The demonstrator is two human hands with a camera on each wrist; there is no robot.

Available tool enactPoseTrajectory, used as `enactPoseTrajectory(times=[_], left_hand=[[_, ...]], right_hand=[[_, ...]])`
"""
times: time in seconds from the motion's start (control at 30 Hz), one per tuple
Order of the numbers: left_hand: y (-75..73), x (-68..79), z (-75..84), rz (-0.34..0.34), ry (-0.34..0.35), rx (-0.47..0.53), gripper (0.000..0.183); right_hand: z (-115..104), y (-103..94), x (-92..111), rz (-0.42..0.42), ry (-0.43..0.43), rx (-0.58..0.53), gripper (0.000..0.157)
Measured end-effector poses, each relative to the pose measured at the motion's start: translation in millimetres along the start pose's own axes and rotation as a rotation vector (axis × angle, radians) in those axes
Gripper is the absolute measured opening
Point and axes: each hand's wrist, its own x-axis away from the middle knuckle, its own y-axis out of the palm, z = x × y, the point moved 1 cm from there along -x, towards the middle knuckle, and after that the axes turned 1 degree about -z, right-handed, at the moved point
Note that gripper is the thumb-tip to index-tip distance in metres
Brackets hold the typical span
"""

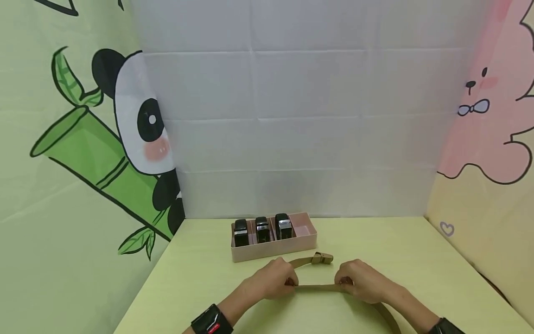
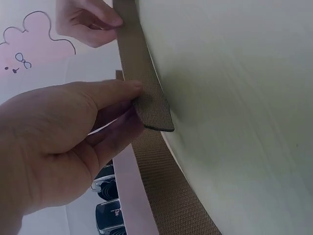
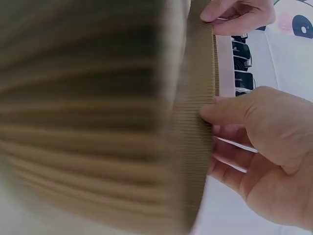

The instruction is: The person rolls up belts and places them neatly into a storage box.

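A tan webbing belt (image 1: 318,288) stretches between the two hands above the table. With thumb and fingers my left hand (image 1: 275,279) pinches it near its dark-edged tip, which shows in the left wrist view. Further along, my right hand (image 1: 364,281) pinches the same strap between thumb and fingers; past that hand the strap curves down towards the near edge. Behind the left hand, another stretch of the strap ends in a tan buckle (image 1: 323,258) lying on the table. Close to the camera, the belt (image 3: 195,137) fills much of the right wrist view, blurred.
A pink divided box (image 1: 273,251) stands behind the hands. Three of its compartments hold black objects (image 1: 263,229) with silvery bands; the right-hand compartment (image 1: 305,227) shows its bare pink floor. The pale yellow table (image 1: 200,260) meets a white cloth backdrop, with printed cloths at both sides.
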Motion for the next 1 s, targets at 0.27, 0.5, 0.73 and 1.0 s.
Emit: enactPoseTrajectory(times=[0.27,0.5,0.73,1.0], left_hand=[[0.2,-0.7,-3.0,-0.005,0.008,0.02,0.015],[3.0,0.1,-1.8,0.006,0.008,-0.017,0.013],[-2.6,6.4,-0.6,0.031,-0.018,-0.098,0.023],[-10.4,13.3,-4.5,0.071,-0.033,-0.139,0.036]], right_hand=[[-10,-8.4,-54,0.005,-0.015,0.14,0.016],[-6,13.4,-97,-0.028,0.0,0.352,0.005],[13,8.5,-73,0.028,0.036,0.36,0.025],[43,-21.2,-4,0.095,0.166,0.23,0.038]])
